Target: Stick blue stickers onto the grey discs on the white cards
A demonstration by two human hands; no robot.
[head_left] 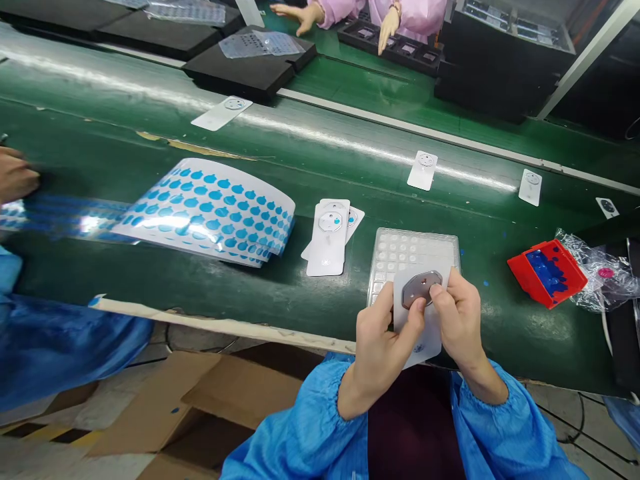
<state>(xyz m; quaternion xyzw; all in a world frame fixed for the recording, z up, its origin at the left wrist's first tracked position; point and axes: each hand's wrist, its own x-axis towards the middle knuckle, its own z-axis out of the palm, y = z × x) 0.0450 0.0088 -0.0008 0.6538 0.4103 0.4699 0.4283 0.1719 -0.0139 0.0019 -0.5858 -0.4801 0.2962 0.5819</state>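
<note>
Both my hands hold one white card with a dark, shiny metallic octagonal piece on its upper part. My left hand grips the card's left side, its thumb on the lower edge of the metallic piece. From the right, my right hand grips the card, with the thumb pressing the piece's right side. Partly hidden behind the card lies a clear plastic tray with small square pockets. Left of it, two white cards overlap; blue marks show in their round areas.
A curled sheet of blue stickers lies at left, beside a co-worker's hand. Several cards, including one card, lie along the shiny strip. At right are a red box and crumpled clear plastic. Opposite, a person in pink reaches over a black tray.
</note>
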